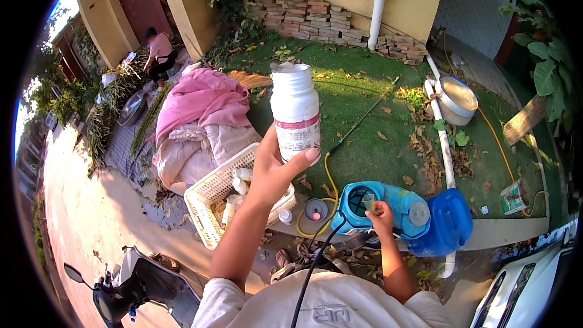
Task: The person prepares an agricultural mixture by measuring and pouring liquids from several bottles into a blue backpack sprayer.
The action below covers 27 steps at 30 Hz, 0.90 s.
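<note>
My left hand [270, 173] is wrapped round a white plastic bottle [295, 100] with a red-banded label, raised upright. No cap sits on its mouth. My right hand [381, 217] pinches a small translucent cup [368, 198] over the round opening of a light-blue sprayer tank [396, 201]. What the cup contains is too small to make out. A black strainer [358, 197] shows inside that opening. Left of the tank lies a grey round lid [316, 209] with a pinkish centre.
A cream basket [209, 209] of small bottles stands left. Beyond it is a pink cloth heap [206, 100]. A yellow hose [331, 176] leads to a spray lance [364, 115] on green turf. A blue jerrycan [446, 222], scooter [146, 285] and white car [522, 285] are near. Another person [159, 51] crouches far left.
</note>
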Tool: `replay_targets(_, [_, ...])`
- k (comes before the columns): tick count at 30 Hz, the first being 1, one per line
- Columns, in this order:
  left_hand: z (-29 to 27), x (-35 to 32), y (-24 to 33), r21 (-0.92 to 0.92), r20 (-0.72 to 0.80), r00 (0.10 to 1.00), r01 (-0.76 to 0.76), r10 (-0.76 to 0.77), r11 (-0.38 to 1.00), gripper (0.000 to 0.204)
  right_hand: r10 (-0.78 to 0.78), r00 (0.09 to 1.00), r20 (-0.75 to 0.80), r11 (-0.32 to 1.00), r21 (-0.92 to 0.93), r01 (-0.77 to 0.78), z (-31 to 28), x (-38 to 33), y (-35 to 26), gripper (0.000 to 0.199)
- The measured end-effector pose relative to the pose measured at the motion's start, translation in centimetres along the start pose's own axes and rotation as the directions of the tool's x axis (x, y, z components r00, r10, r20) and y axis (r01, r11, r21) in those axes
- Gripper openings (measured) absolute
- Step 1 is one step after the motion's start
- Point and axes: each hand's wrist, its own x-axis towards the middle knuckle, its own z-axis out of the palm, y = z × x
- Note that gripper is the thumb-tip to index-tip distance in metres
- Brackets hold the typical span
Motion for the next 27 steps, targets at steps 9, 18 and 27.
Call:
replay_targets(9, [-0.4,0.2,-1.2,0.0,0.028,0.999,0.024,-0.024,1.0,0.063,-0.007,1.0,-0.014,0.999,0.046,0.008,0.1,0.1,0.1,0.038])
replay_targets(18, [-3.2,-2.3,-6.9,0.131,0.006,0.969,0.244,-0.246,0.961,0.059,-0.034,0.999,-0.042,0.979,0.198,0.042,0.1,-0.5,-2.0,0.036])
replay_targets(27, [-4.2,-3.9,-10.8,0.203,0.164,0.941,0.262,-0.297,0.943,0.062,-0.116,0.993,-0.021,0.973,0.196,0.118,0.8,-1.4,-7.0,0.04])
